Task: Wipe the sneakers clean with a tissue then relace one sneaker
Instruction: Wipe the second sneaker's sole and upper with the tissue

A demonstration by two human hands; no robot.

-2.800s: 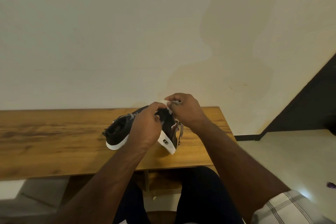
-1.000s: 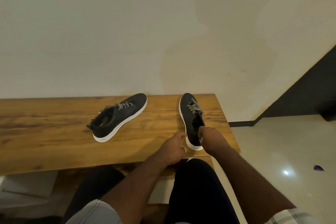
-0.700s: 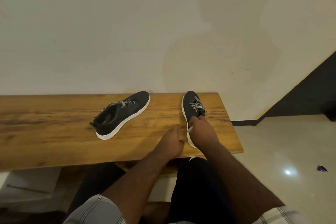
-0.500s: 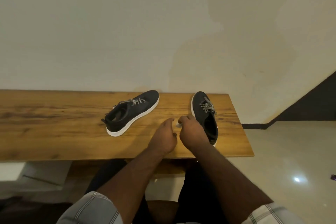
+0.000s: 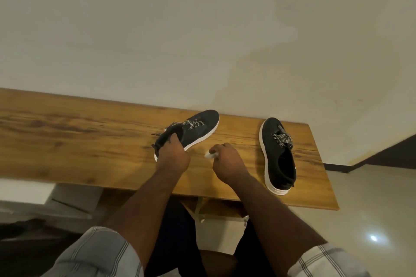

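Two black sneakers with white soles and black-and-white laces lie on a wooden bench (image 5: 67, 141). The left sneaker (image 5: 198, 128) points away to the right, and my left hand (image 5: 172, 155) is closed on its heel collar. The right sneaker (image 5: 278, 155) rests alone near the bench's right end, toe away from me. Between the two shoes my right hand (image 5: 225, 162) hovers just above the wood, pinching a small white tissue (image 5: 209, 154) that pokes out past the fingers.
A plain cream wall rises right behind the bench. The bench's right end (image 5: 324, 164) drops off to a glossy tiled floor (image 5: 371, 209), with a dark doorway or panel (image 5: 394, 150) at far right. My knees sit under the front edge.
My right hand set the right sneaker down and moved left with the tissue. My left hand reached forward and took hold of the left sneaker's heel. The view shifted left.
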